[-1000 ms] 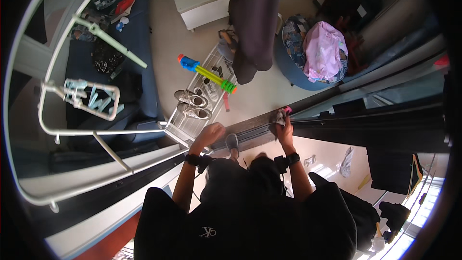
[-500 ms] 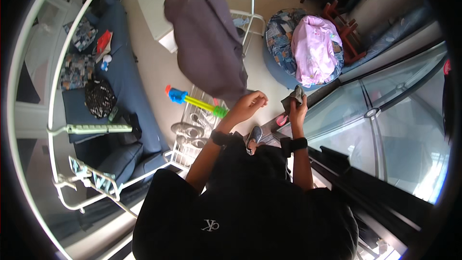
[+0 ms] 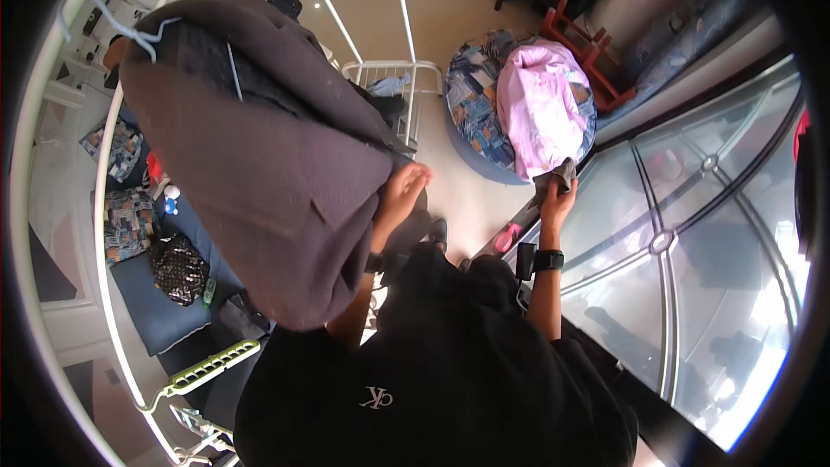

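A large dark grey-brown garment [image 3: 285, 147] hangs on a pale blue hanger [image 3: 138, 33] and fills the left middle of the view. My left hand [image 3: 404, 193] is at its right edge, fingers loosely extended and nothing seen in them. The garment hides part of my left forearm. Whether the hand touches the cloth, I cannot tell. Off to the right, my right hand [image 3: 559, 201] grips a small crumpled grey-brown cloth [image 3: 556, 175], held in front of the round cushioned seat.
A pink garment [image 3: 543, 108] lies on the round patterned seat [image 3: 474, 104]. White rack poles [image 3: 105, 182] rise at the left, with a green hanger bar [image 3: 212, 367]. Behind them stands a blue sofa [image 3: 156, 307] holding a black bag [image 3: 178, 270]. Glass panels [image 3: 683, 233] border the right side.
The dark garment now spreads lower and further left, covering the lower rack and toy seen before. My left hand has shifted left; the right still holds the cloth. The whole view has shifted.
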A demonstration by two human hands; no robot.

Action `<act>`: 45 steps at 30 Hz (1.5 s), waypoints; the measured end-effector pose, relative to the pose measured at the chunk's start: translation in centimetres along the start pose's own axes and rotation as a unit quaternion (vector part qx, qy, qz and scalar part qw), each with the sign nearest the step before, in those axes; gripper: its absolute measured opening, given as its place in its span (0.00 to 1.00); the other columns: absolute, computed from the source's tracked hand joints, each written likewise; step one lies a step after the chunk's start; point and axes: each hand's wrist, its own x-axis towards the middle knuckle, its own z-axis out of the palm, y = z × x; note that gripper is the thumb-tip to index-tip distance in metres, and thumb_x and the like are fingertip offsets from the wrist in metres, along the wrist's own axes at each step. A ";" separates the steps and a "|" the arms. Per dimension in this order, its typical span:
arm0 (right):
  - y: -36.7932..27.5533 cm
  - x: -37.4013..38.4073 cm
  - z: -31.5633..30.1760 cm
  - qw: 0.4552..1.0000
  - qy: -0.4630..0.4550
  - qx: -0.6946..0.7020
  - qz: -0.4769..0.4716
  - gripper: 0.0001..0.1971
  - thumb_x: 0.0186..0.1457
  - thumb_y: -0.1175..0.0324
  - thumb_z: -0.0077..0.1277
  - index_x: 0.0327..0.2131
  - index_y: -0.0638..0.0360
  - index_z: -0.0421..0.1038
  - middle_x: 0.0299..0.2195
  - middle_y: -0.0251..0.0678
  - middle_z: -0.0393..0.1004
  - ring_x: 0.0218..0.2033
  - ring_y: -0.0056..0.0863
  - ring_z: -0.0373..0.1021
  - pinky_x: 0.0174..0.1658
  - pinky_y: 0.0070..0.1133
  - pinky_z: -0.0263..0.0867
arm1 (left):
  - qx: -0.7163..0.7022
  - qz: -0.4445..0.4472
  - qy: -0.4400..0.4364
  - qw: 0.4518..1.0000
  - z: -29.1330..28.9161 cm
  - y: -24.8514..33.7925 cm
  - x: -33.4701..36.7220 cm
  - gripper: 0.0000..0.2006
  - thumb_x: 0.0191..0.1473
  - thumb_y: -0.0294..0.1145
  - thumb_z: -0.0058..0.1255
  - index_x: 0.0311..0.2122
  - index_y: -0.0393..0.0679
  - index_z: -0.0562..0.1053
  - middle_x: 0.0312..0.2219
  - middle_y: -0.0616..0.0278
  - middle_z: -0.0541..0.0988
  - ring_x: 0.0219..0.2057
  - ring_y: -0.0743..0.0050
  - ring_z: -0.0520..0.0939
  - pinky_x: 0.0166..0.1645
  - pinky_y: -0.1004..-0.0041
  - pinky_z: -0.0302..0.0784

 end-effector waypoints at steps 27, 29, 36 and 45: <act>6.1 30.0 19.3 0.993 -0.063 -0.038 -0.091 0.19 0.47 0.66 0.46 0.39 0.72 0.60 0.33 0.50 0.67 0.33 0.39 0.65 0.39 0.28 0.60 | 0.179 0.030 0.115 0.977 -7.1 9.3 25.3 0.10 0.53 0.28 0.38 0.38 0.35 0.67 0.33 0.60 0.73 0.35 0.77 0.72 0.42 0.79 0.67; 5.0 31.2 21.6 0.993 -0.088 0.001 -0.073 0.19 0.47 0.66 0.46 0.40 0.71 0.60 0.33 0.50 0.67 0.34 0.40 0.65 0.39 0.29 0.60 | 0.135 0.063 0.164 0.975 -8.7 11.8 24.8 0.10 0.53 0.27 0.37 0.37 0.34 0.67 0.33 0.62 0.73 0.36 0.77 0.72 0.42 0.80 0.65; 1.2 33.7 27.9 0.991 -0.107 -0.012 -0.082 0.19 0.48 0.68 0.45 0.42 0.71 0.60 0.34 0.49 0.69 0.34 0.38 0.67 0.39 0.27 0.62 | 0.204 0.054 0.289 0.934 -14.2 15.6 18.3 0.08 0.52 0.25 0.37 0.35 0.34 0.68 0.29 0.62 0.73 0.34 0.78 0.73 0.40 0.80 0.66; -9.4 39.6 36.2 0.964 -0.133 0.076 -0.218 0.18 0.51 0.68 0.43 0.43 0.70 0.58 0.36 0.45 0.68 0.34 0.29 0.65 0.38 0.22 0.60 | 0.113 0.013 0.334 0.936 -14.8 13.7 12.1 0.08 0.54 0.27 0.37 0.35 0.35 0.68 0.30 0.64 0.72 0.34 0.79 0.71 0.41 0.79 0.65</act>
